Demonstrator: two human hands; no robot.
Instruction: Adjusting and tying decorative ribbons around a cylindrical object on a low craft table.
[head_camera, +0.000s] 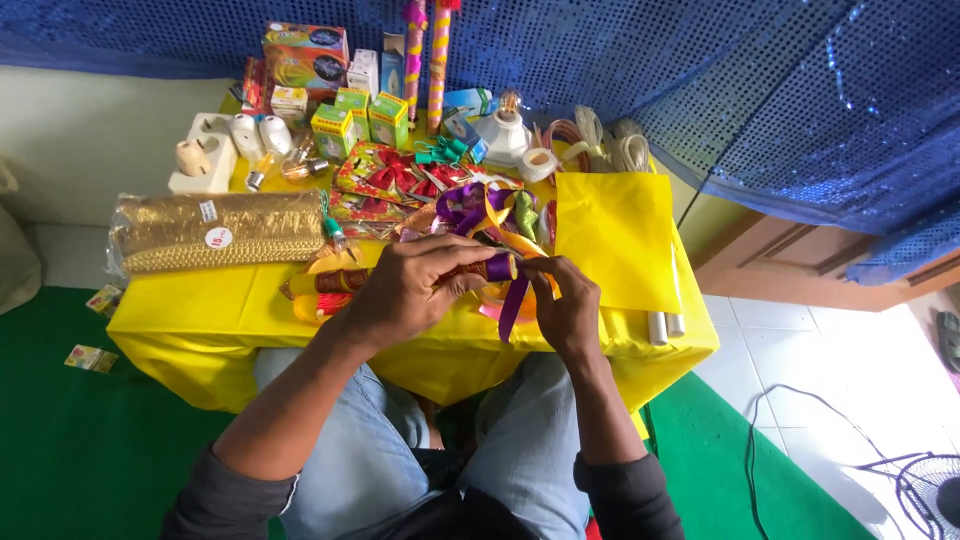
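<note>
Over the near edge of the yellow-covered table (200, 310), the left hand (405, 290) is closed round a slim red-and-gold wrapped stick (470, 272), while the right hand (565, 305) pinches a soft purple ribbon (513, 305) at its tip. Both look light; the ribbon is limp, likely slippery, best gripped close to the stick. Beyond lie glossy ribbon bows (470, 205)

Ribbon pile (470, 205) crowding table's (200, 300) middle

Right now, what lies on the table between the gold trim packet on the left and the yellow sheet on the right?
In the head view, between the gold trim packet and the yellow sheet lies a heap of ribbon bows, red, purple and gold.
</note>
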